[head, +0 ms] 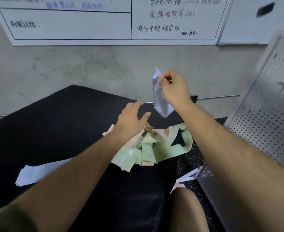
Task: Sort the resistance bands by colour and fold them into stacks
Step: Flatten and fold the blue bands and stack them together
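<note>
A tangled heap of light green bands (148,151) and pink bands (161,132) lies on the black padded bench (57,124). My right hand (174,87) pinches a pale lavender band (159,96) and holds it up above the bench's far end, where it hangs down. My left hand (131,121) hovers over the far side of the heap with fingers spread and holds nothing. A flat stack of lavender bands (35,174) lies at the bench's left side, partly behind my left forearm.
A perforated metal panel (261,124) stands close on the right. A whiteboard (104,20) hangs on the grey wall behind. A pink band (179,185) and a lavender band (190,175) lie on the speckled floor by my knee (186,210).
</note>
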